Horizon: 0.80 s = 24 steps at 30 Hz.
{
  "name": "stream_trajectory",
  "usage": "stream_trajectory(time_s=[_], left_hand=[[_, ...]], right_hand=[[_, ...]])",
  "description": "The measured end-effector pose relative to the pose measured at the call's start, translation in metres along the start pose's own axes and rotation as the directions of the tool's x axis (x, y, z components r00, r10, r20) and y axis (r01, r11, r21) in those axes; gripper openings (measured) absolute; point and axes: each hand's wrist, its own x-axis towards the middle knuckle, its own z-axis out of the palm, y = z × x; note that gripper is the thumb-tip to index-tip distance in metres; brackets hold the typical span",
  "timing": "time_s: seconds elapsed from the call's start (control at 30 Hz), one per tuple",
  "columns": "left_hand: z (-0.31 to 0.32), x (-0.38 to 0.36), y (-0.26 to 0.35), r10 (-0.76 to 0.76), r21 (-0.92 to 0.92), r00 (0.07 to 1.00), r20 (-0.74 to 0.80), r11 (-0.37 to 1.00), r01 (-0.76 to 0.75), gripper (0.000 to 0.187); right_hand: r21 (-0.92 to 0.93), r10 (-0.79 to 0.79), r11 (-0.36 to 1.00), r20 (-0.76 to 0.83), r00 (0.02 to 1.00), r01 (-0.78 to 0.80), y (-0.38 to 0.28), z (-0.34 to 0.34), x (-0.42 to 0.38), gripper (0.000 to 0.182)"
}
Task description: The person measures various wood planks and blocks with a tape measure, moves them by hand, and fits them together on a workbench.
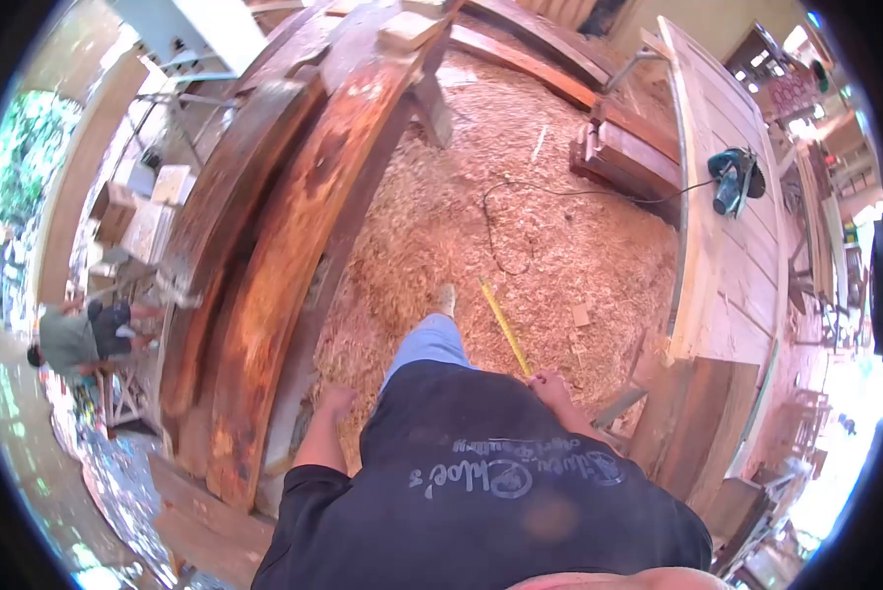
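My right hand (548, 382) is closed on the end of a yellow tape measure (503, 325), whose blade stretches forward and down over the wood shavings. Beside my left thigh hangs my left hand (337, 399), near the long slabs; it is blurred and its fingers cannot be made out. A long reddish-brown wooden slab (279, 265) with a rough edge lies to my left, with a second dark slab (230, 187) alongside it. One of my feet (446, 299) shows on the shavings ahead.
Wood shavings (412, 216) cover the floor. On the right, a wooden worktable (722, 256) bears a teal power tool (731, 184); its black cord (579, 191) trails onto the floor. Stacked timber (626, 157) lies by the table. A seated person (72, 337) is at far left.
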Motion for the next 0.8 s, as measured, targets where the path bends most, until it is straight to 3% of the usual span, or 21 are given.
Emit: stream_trajectory(time_s=[0.03, 0.1, 0.13, 0.2, 0.27, 0.33, 0.37, 0.4, 0.47, 0.57, 0.7, 0.8], left_hand=[[-0.043, 0.025, 0.013, -0.104, -0.187, 0.995, -0.009, 0.977, 0.1, 0.039], [-0.124, 0.057, 0.052, -0.19, -0.389, 0.98, -0.066, 0.909, 0.151, 0.037], [-0.197, 0.055, 0.089, -0.179, -0.423, 0.971, -0.158, 0.901, 0.097, 0.036], [-0.271, 0.113, 0.114, -0.07, -0.426, 0.888, -0.455, 0.893, -0.147, 0.034], [-0.366, 0.131, 0.151, -0.028, -0.413, 0.779, -0.626, 0.86, -0.301, 0.035], [-0.444, 0.149, 0.172, 0.006, -0.283, 0.589, -0.808, 0.872, -0.398, 0.04], [-0.482, 0.151, 0.183, -0.048, -0.21, 0.517, -0.855, 0.943, -0.26, 0.049], [-0.514, 0.151, 0.192, -0.094, -0.154, 0.432, -0.897, 0.982, -0.106, 0.059], [-0.562, 0.16, 0.2, -0.332, -0.297, 0.461, -0.823, 0.943, 0.149, 0.079], [-0.584, 0.185, 0.191, -0.545, -0.411, 0.491, -0.68, 0.838, 0.359, 0.09], [-0.57, 0.204, 0.17, -0.592, -0.488, 0.603, -0.535, 0.799, 0.351, 0.091], [-0.578, 0.208, 0.169, -0.613, -0.514, 0.605, -0.508, 0.779, 0.357, 0.09]], right_hand=[[-0.018, -0.03, 0.999, -0.022, 0.999, 0.029, -0.007, -0.008, 0.01, 0.027], [0.028, 0.02, 0.999, -0.016, 1.0, -0.02, -0.019, -0.029, 0.031, 0.028], [0.05, 0.037, 0.998, -0.017, 0.999, -0.036, -0.029, -0.046, 0.048, 0.028], [-0.025, 0.005, 1.0, -0.14, 0.99, -0.009, -0.073, -0.092, 0.07, 0.029], [0.205, 0.099, 0.977, -0.184, 0.978, -0.06, -0.11, -0.134, 0.091, 0.028], [0.43, 0.22, 0.895, -0.201, 0.955, -0.116, -0.147, -0.163, 0.106, 0.026], [0.529, 0.27, 0.839, -0.204, 0.941, -0.126, -0.161, -0.176, 0.119, 0.025], [0.491, 0.244, 0.865, -0.234, 0.941, -0.102, -0.167, -0.182, 0.131, 0.023], [0.384, 0.179, 0.921, -0.28, 0.943, -0.06, -0.171, -0.196, 0.156, 0.02], [0.372, 0.237, 0.913, -0.152, 0.96, -0.167, -0.183, -0.218, 0.187, 0.02], [0.22, 0.313, 0.93, -0.057, 0.948, -0.294, -0.133, -0.231, 0.286, 0.024], [0.265, 0.369, 0.896, 0.003, 0.929, -0.357, -0.175, -0.272, 0.335, 0.025]])
